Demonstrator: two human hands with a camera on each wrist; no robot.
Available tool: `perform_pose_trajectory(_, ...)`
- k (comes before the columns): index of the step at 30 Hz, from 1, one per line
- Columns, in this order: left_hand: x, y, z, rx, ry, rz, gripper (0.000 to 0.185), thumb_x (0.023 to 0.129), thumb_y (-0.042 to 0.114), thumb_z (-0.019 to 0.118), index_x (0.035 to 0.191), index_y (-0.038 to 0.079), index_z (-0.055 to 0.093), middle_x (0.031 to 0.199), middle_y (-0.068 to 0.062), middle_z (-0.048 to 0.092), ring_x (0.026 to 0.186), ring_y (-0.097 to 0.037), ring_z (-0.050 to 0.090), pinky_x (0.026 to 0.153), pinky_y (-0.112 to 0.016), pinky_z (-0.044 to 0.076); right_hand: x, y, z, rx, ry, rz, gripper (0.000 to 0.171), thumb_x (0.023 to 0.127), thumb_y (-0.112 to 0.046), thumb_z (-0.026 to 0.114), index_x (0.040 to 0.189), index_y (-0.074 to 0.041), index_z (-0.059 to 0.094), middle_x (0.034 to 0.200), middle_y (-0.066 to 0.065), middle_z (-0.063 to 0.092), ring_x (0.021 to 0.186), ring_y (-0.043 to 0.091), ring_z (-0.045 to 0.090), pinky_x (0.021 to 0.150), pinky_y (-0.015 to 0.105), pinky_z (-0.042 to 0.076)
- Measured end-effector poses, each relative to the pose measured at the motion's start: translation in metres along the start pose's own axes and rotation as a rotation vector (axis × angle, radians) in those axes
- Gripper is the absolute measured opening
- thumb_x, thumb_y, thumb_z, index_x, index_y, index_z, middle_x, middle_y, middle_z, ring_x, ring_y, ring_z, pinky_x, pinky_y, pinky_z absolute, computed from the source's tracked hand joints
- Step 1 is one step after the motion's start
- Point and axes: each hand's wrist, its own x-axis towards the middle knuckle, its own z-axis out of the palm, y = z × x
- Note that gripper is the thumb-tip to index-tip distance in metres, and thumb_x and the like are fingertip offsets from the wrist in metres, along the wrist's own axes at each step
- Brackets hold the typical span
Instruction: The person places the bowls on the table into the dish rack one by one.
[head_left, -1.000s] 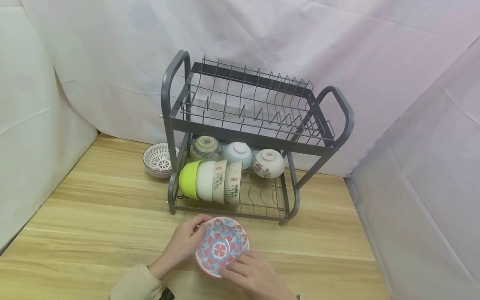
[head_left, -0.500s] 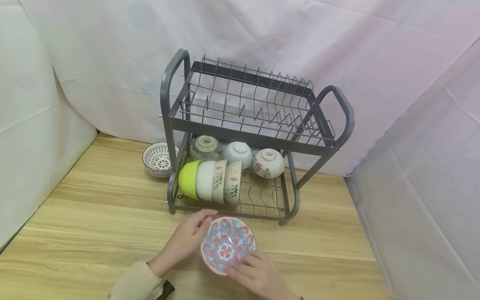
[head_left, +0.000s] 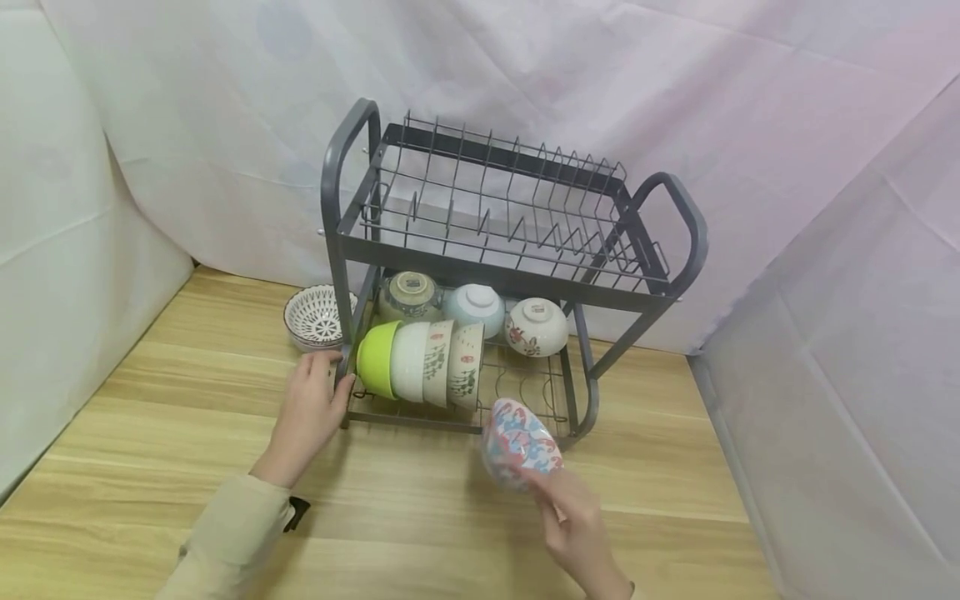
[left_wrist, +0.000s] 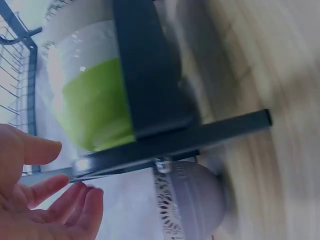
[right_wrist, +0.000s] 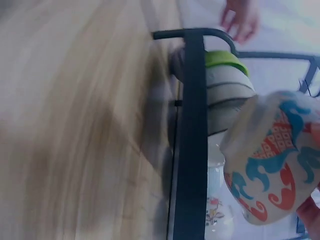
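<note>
Patterned bowl (head_left: 519, 443) in right hand (head_left: 577, 525)

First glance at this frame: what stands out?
The grey two-tier dish rack at the back of the wooden table, its lower tier packed with bowls led by a lime-green bowl. In front of it, the right hand holds a red-and-blue patterned bowl tipped on its side by the rack's lower front rail. The left hand rests at the rack's front left leg, near a black-and-white patterned bowl on the table.
</note>
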Motion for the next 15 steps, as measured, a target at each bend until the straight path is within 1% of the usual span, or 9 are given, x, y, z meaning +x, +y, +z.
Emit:
perform_pose_trajectory(2,0.001,-0.005,0.002,0.015,0.001,0.007,0.03,0.076,-0.004,0.065,0.103,-0.012,0.052,0.095,-0.029,0.053,0.079,-0.04,0.054,0.066,-0.048,0.048,0.001,0.004,-0.002,0.007,0.056,0.096,0.015,0.078,0.003,0.06,0.091,0.006,0.064,0.084,0.018,0.066,0.079,0.016,0.064,0.08,0.015,0.047)
perform_pose_trajectory(5,0.0,-0.009,0.004,0.034,0.017,0.023,0.028,0.075,-0.005,0.066,0.1,-0.011,0.054,0.091,-0.028,0.055,0.071,-0.038,0.058,0.059,-0.047,0.051,0.007,0.01,-0.003,0.058,0.129,0.252,0.026,0.067,0.017,0.059,0.093,0.012,0.061,0.085,0.023,0.065,0.085,0.006,0.063,0.08,0.014,0.047)
perform_pose_trajectory(8,-0.001,-0.009,0.005,0.058,0.039,0.038,0.025,0.074,-0.006,0.067,0.096,-0.009,0.056,0.087,-0.026,0.057,0.067,-0.038,0.059,0.055,-0.048,0.05,0.015,0.014,0.0,0.199,0.201,0.464,0.027,0.071,0.022,0.056,0.098,0.018,0.057,0.092,0.009,0.068,0.089,-0.002,0.06,0.079,0.013,0.047)
perform_pose_trajectory(10,-0.001,-0.009,0.005,0.076,0.053,0.049,0.024,0.073,-0.006,0.067,0.094,-0.009,0.057,0.084,-0.025,0.058,0.066,-0.038,0.06,0.054,-0.049,0.049,0.02,0.017,0.003,0.293,0.257,0.615,0.026,0.076,0.019,0.054,0.102,0.02,0.054,0.097,-0.004,0.066,0.089,-0.002,0.06,0.077,0.014,0.048)
perform_pose_trajectory(12,-0.001,-0.008,0.005,0.091,0.062,0.063,0.022,0.072,-0.007,0.068,0.092,-0.008,0.058,0.083,-0.024,0.058,0.066,-0.038,0.06,0.053,-0.05,0.049,0.026,0.02,0.009,0.378,0.33,0.735,0.027,0.08,0.015,0.054,0.106,0.02,0.052,0.098,-0.014,0.064,0.088,0.0,0.061,0.075,0.015,0.05)
perform_pose_trajectory(15,0.0,-0.006,0.005,0.102,0.066,0.078,0.021,0.071,-0.008,0.068,0.09,-0.008,0.058,0.081,-0.024,0.059,0.066,-0.038,0.06,0.052,-0.05,0.049,0.035,0.025,0.02,0.517,0.431,0.854,0.03,0.082,0.012,0.052,0.111,0.018,0.051,0.097,-0.011,0.065,0.088,0.005,0.062,0.076,0.018,0.05)
